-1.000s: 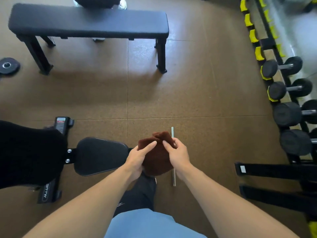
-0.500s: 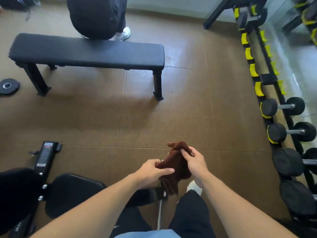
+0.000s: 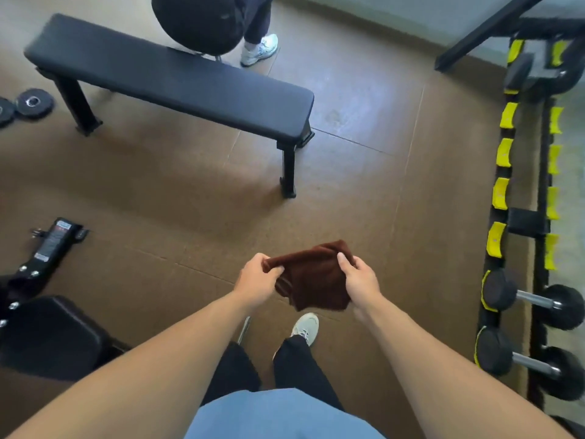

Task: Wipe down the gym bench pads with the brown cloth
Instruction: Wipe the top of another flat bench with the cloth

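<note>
Fingers of the right hand curl over the right edge of the brown cloth; the left hand pinches its left corner. Cloth is folded, held in the air above the floor, well short of the flat bench. Bare brown floor lies between cloth and bench. Beyond the bench: a person in dark clothes (partly cropped). Left of the cloth: an adjustable bench pad. Far left of the flat bench: weight plates. Right of the cloth: a dumbbell rack with dumbbells.
</note>
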The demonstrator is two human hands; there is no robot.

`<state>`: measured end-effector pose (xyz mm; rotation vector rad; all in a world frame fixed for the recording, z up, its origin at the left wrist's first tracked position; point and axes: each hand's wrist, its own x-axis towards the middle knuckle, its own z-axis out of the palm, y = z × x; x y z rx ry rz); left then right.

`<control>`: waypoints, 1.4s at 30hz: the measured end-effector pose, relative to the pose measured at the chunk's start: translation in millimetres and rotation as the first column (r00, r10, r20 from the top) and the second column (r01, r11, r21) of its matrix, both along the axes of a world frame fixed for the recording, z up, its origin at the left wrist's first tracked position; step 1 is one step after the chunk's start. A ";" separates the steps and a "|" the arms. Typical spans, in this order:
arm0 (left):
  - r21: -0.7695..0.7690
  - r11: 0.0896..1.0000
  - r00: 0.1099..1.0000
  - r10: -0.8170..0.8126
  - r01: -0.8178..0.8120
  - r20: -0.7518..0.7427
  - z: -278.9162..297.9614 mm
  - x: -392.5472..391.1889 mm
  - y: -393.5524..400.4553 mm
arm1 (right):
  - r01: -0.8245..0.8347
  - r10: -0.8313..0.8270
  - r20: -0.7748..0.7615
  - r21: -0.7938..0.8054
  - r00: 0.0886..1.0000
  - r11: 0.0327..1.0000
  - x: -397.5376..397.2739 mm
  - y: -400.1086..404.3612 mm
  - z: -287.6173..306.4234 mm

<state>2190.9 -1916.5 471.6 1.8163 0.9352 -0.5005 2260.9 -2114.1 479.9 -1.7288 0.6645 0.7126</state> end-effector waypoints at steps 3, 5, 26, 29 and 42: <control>-0.022 1.000 1.000 0.001 0.000 0.024 7.9 34.2 -8.3 | -0.023 0.023 -0.022 0.007 0.999 1.000 41.2 -16.7 7.1; -0.049 0.997 0.996 0.064 -0.061 0.054 9.9 54.0 -8.1 | -0.033 0.034 -0.029 0.025 0.999 0.999 62.6 -19.9 11.0; -0.256 0.905 0.939 0.308 -0.339 -0.151 -100.5 383.5 140.1 | -0.148 0.168 0.061 -0.248 0.984 0.957 425.5 181.9 -91.7; -0.215 0.913 0.935 0.317 -0.346 -0.156 -125.4 443.6 161.4 | -0.135 0.186 0.146 -0.302 0.972 0.944 483.7 223.3 -122.5; 0.376 0.876 0.944 -0.220 0.302 -0.244 -278.6 584.5 252.3 | -0.613 0.983 -0.039 -0.786 0.181 0.081 622.0 295.6 -366.6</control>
